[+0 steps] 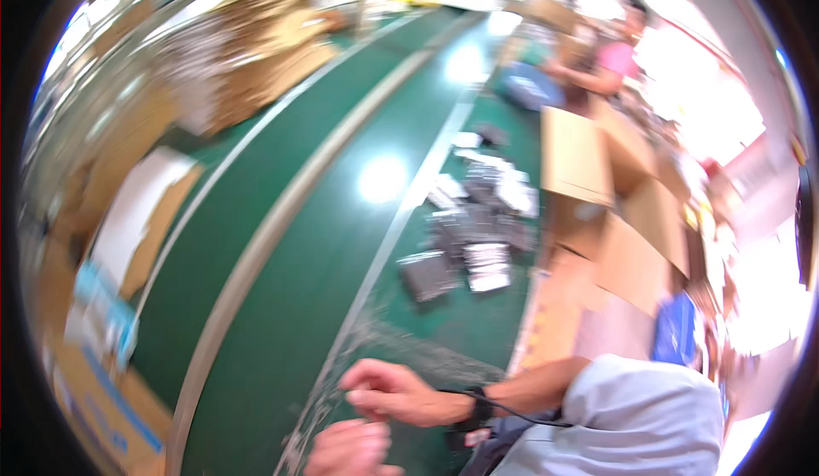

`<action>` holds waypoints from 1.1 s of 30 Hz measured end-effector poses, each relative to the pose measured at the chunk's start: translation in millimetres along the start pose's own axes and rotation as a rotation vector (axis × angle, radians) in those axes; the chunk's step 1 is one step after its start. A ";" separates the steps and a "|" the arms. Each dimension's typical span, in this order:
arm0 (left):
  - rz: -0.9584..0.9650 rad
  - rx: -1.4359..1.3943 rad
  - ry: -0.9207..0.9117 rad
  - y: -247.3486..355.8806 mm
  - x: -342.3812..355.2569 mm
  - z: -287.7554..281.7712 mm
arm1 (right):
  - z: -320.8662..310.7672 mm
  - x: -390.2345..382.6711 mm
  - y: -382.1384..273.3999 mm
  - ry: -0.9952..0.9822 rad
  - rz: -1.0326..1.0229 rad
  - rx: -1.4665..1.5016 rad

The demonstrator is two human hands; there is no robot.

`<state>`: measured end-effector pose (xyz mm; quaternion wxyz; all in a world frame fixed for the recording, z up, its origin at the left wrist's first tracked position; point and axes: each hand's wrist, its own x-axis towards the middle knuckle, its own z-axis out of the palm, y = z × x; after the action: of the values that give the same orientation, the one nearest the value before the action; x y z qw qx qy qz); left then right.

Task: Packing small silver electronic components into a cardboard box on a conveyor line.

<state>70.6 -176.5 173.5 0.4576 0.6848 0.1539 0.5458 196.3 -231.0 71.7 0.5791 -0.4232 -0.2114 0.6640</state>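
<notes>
In the head view, a green work surface (pixel 461 318) runs into a bright, blurred room, a pale rail (pixel 275 211) along it and open cardboard boxes (pixel 576 156) bordering its right edge. Wrapped packs (pixel 428 275) cluster near that edge, green surface between them and the hands. The right hand's fingers (pixel 375 374) curl; the left hand (pixel 350 452) is blurred; whether either grips anything, I cannot tell

Grn. worktop (pixel 281 322), long, divided lengthwise by beige rail (pixel 281 203) and pale strip (pixel 420 184). R. of strip: loose pile, dk. flat pkts. (pixel 426 275) w/ wht. pkts. (pixel 516 193), some overlapping; contents illegible, blur. Pale scuffs (pixel 435 345) on surf., near end, below pile.
</notes>
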 end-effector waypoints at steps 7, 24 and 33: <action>-0.833 -0.453 0.220 -69.7 -146.9 127.1 | -62.4 -40.5 -74.0 0.151 -0.244 0.088; -0.556 -0.428 -1.209 -127.5 -161.7 357.2 | -116.6 -132.3 -47.6 -0.220 -1.073 -0.769; -0.890 -0.609 -1.581 -112.9 -215.0 433.9 | -159.9 -134.8 -68.6 -0.116 -1.459 -0.943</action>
<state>412.0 -468.0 -40.3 0.7532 0.5854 -0.1020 -0.2820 361.8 -375.8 79.0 0.6127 -0.3434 -0.7117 -0.0093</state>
